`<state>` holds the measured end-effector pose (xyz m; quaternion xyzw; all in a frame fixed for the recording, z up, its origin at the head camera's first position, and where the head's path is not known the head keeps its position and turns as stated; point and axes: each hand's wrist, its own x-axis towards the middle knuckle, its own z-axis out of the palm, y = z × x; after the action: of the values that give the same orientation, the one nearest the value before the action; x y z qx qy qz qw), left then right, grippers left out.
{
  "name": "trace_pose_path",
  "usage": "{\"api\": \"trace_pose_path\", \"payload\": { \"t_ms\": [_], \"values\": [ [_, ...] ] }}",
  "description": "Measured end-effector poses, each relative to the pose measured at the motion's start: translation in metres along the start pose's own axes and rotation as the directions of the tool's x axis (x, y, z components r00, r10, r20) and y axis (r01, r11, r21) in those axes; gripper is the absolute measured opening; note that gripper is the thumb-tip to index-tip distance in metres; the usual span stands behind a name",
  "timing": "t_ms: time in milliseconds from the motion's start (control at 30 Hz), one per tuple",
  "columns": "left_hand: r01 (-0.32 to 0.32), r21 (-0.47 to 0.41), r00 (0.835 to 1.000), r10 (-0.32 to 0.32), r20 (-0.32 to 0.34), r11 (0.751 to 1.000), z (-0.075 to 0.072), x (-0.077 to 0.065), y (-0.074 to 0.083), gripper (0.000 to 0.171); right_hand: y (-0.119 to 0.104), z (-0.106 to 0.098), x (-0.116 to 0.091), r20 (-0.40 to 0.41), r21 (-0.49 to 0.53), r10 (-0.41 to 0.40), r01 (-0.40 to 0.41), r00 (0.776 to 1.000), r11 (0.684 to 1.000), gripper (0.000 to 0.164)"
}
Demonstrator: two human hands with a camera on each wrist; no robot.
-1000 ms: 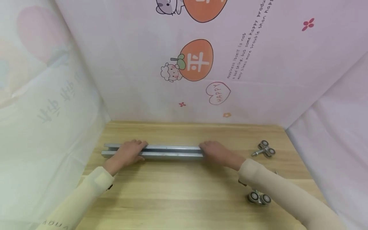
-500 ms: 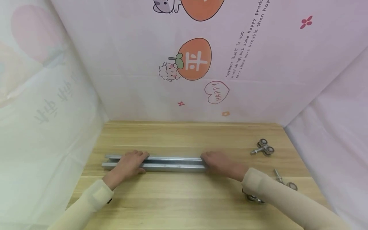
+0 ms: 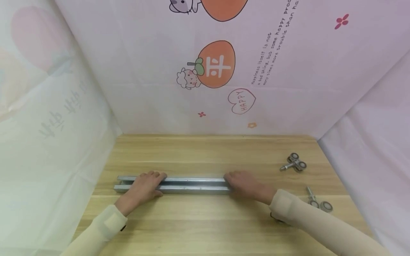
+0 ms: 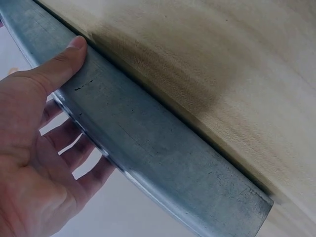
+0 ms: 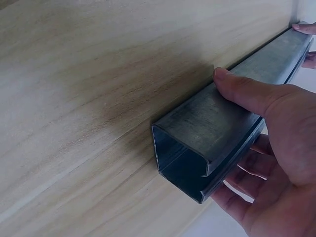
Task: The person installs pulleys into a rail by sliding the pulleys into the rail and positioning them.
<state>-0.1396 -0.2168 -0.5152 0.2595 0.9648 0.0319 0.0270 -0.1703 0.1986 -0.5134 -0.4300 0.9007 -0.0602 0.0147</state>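
A grey metal C-channel rail point(image 3: 195, 188) lies lengthwise across the wooden table, its slot facing up. My left hand point(image 3: 144, 188) grips it near the left end, thumb on the near side and fingers over the top to the far side. Close to the other end, my right hand point(image 3: 245, 185) holds the rail the same way. In the right wrist view the rail's hollow square end point(image 5: 182, 165) shows beyond my right hand point(image 5: 291, 143). The left wrist view shows my left thumb flat against the rail's smooth side wall point(image 4: 148, 128).
A twin-wheeled roller with a bolt point(image 3: 294, 163) lies at the table's back right. A second roller point(image 3: 314, 202) sits nearer, partly behind my right sleeve point(image 3: 301, 213). Printed cloth walls point(image 3: 153, 106) rise at the back and both sides of the wooden table point(image 3: 192, 227).
Both hands have drawn the rail toward me across the table, mostly in the first half second. My right sleeve has shifted, uncovering one roller and hiding most of another.
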Motion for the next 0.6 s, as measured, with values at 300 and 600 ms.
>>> {"api": "trace_pose_path", "payload": {
  "t_ms": [300, 600],
  "values": [
    [-0.01, -0.056, 1.0, 0.008, -0.029, 0.998, 0.005, 0.0, -0.004, 0.064, -0.002, -0.008, -0.005, 0.033, 0.002, 0.028, -0.028, 0.999, 1.0, 0.049],
    [0.027, -0.175, 0.996, -0.041, -0.073, 0.984, 0.011, -0.011, -0.023, 0.079, 0.006, -0.02, -0.024, 0.097, 0.064, 0.115, -0.121, 0.989, 0.991, 0.072]
  ]
}}
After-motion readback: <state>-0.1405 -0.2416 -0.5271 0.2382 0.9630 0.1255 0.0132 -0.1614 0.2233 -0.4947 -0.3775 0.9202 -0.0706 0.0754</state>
